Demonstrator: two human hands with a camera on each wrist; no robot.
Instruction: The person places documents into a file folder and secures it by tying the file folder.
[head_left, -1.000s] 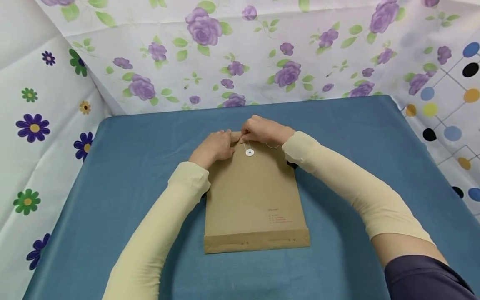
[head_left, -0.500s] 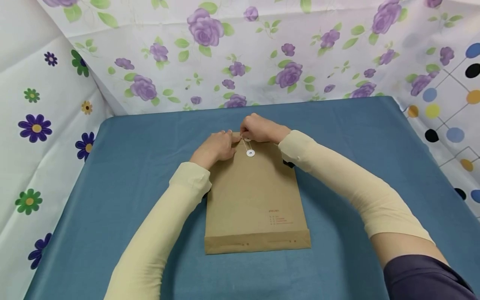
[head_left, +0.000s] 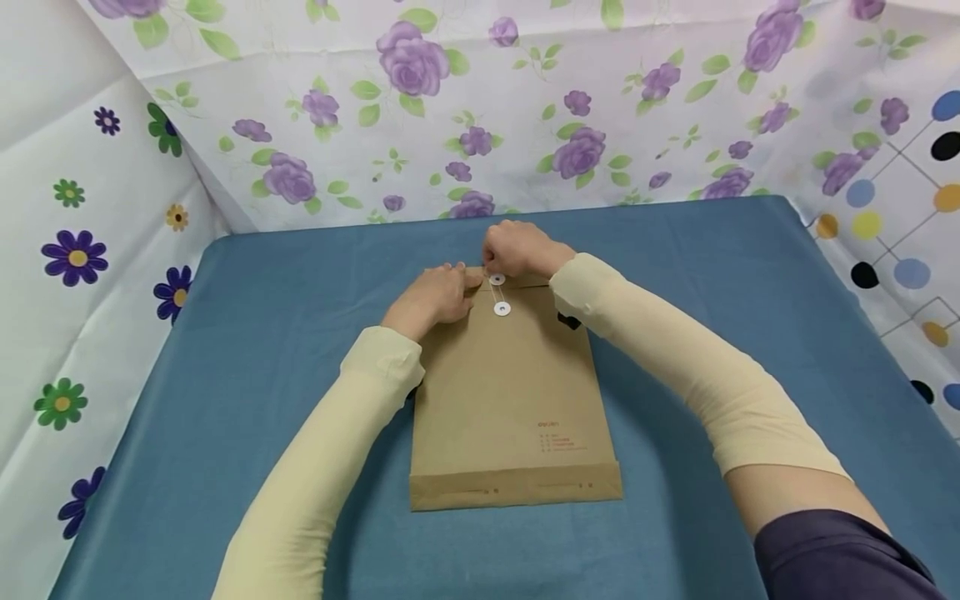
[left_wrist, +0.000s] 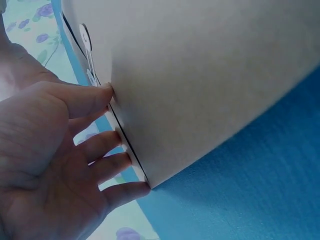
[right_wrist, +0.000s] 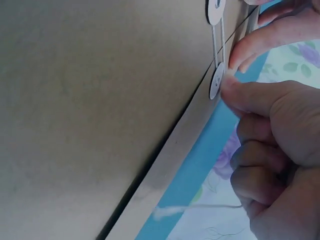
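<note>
A brown kraft-paper document envelope (head_left: 510, 375) lies flat, its flap at the far end. Two white paper buttons sit near that end: the lower button (head_left: 502, 308) on the body, the upper button (head_left: 497, 279) on the flap. Thin string (right_wrist: 215, 45) runs in two strands between them. My right hand (head_left: 517, 250) pinches the string beside the upper button, its other fingers curled; a loose string end (right_wrist: 200, 206) trails from it. With fairly straight fingers, my left hand (head_left: 437, 293) presses along the flap edge, thumb on the envelope near the buttons.
A blue cloth (head_left: 300, 333) covers the table under the envelope. Floral sheeting (head_left: 337, 125) stands behind the far edge, with patterned sheets at both sides. Dark wrist straps show partly beside the sleeves.
My right hand has shifted slightly away, toward the far edge, with the string. The upper button, hidden by it before, now shows, with strands between both buttons. My left hand stays nearly still.
</note>
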